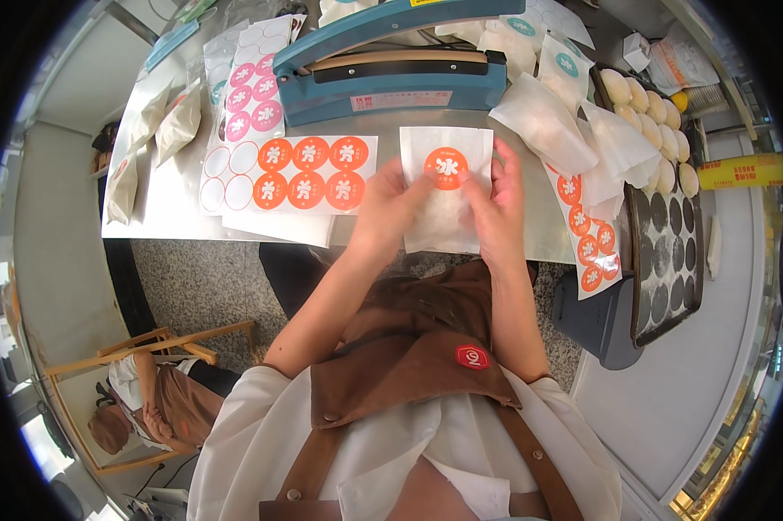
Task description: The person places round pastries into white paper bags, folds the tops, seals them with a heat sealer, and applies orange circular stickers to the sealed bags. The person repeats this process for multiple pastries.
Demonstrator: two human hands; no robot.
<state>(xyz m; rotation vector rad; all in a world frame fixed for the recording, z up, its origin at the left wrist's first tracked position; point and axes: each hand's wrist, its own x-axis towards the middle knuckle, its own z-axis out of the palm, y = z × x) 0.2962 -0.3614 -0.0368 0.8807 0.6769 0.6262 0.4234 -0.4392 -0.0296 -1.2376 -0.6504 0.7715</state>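
Note:
Both hands hold a white paper bag (445, 221) at the table's front edge. My left hand (391, 202) grips its left side and my right hand (501, 202) its right side, both thumbs on a round orange sticker (447, 163) on the bag's front. Left of the bag lies a sheet of orange stickers (308, 172), its left circles bare. Behind the bag stands a blue impulse heat sealer (391, 94), its arm raised. White paper bags (538, 114) lie in a loose pile to the right, partly over a second orange sticker sheet (590, 244).
Filled bags (179, 127) and pink sticker sheets (254, 91) lie at the left. At the right, a dark baking tray (666, 260) holds round pale buns (648, 124). A grey bin (593, 319) stands below the table's right edge. Another person (163, 404) sits at lower left.

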